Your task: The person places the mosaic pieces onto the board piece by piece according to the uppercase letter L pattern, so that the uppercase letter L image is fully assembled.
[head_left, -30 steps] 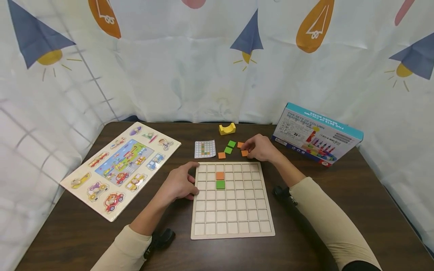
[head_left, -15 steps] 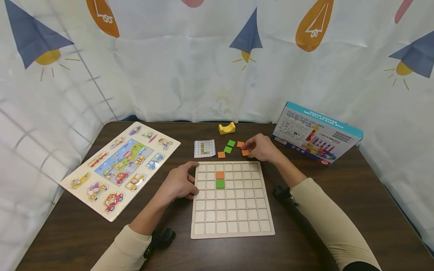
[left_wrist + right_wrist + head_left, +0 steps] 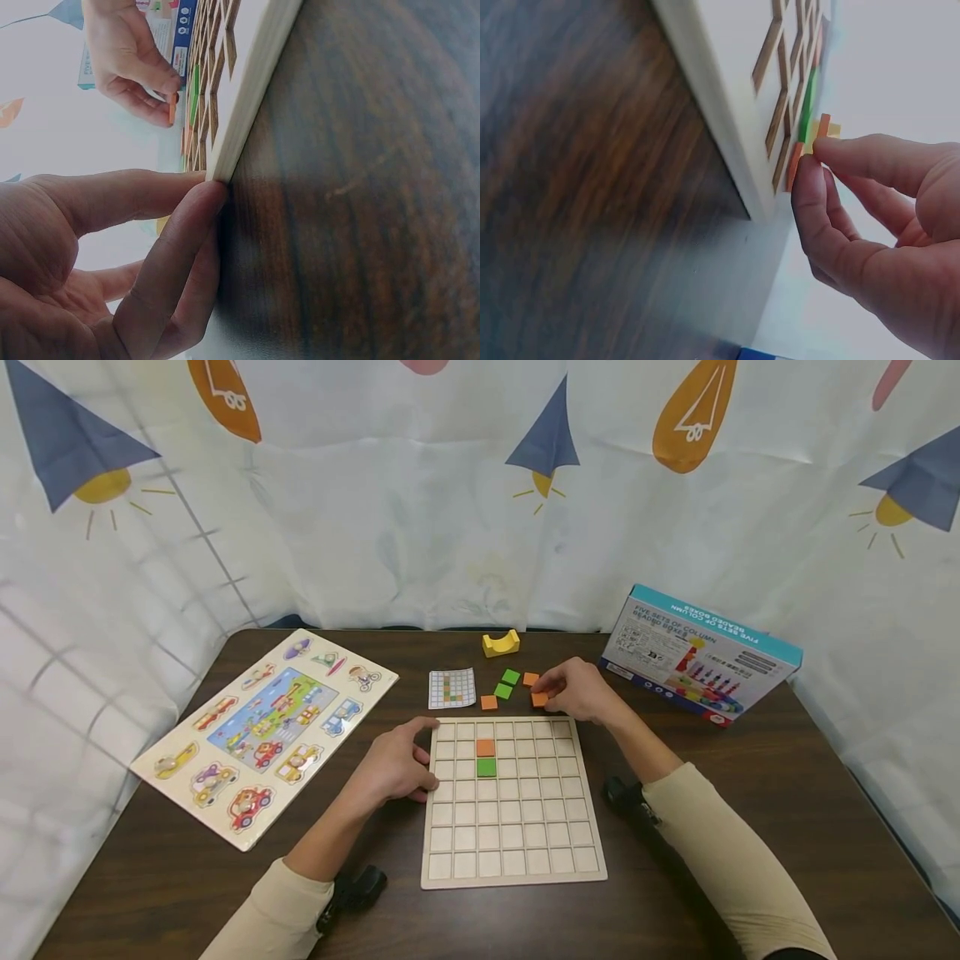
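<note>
A wooden grid board [image 3: 517, 814] lies at the middle of the table, with one orange tile [image 3: 486, 748] and one green tile [image 3: 487, 767] set in its cells. My left hand [image 3: 396, 764] holds the board's left edge, thumb and fingertips right at the rim in the left wrist view. Beyond the far right corner, my right hand [image 3: 576, 687] pinches an orange tile [image 3: 823, 125] between thumb and fingers. Close to its fingertips is another orange tile [image 3: 531, 679]. Two green tiles [image 3: 503, 691] and a further orange tile [image 3: 489, 702] lie loose to the left.
A small pattern card [image 3: 452, 688] lies behind the board. A yellow curved block [image 3: 501, 643] stands at the table's far edge. On the left is a picture puzzle board [image 3: 225, 702] with vehicles; a cardboard box [image 3: 697, 656] stands at the back right.
</note>
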`<state>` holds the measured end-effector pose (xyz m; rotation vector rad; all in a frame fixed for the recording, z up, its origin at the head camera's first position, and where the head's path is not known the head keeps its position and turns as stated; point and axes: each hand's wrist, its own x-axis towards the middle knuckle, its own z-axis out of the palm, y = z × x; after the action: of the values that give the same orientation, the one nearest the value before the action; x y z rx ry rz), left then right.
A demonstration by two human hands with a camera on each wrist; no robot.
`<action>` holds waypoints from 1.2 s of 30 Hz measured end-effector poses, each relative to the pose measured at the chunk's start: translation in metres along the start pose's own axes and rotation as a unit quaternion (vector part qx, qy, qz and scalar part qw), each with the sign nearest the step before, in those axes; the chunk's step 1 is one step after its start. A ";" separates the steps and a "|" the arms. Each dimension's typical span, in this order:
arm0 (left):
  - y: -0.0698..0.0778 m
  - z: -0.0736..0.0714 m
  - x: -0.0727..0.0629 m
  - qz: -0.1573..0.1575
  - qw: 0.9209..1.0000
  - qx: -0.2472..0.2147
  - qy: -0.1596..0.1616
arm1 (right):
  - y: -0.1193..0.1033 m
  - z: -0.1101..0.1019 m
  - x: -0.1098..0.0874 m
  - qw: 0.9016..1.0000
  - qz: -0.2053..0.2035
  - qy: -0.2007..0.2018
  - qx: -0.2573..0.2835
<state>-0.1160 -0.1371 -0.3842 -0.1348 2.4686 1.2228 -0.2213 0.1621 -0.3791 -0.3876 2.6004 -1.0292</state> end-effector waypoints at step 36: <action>0.001 -0.002 0.000 0.009 1.000 0.007 -0.005 | -0.030 0.027 -0.045 0.997 -0.030 -0.015 0.068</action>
<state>-0.1167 -0.1379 -0.3824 -0.1027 2.4748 1.2098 -0.1655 0.1407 -0.3685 -0.4475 2.4885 -1.2019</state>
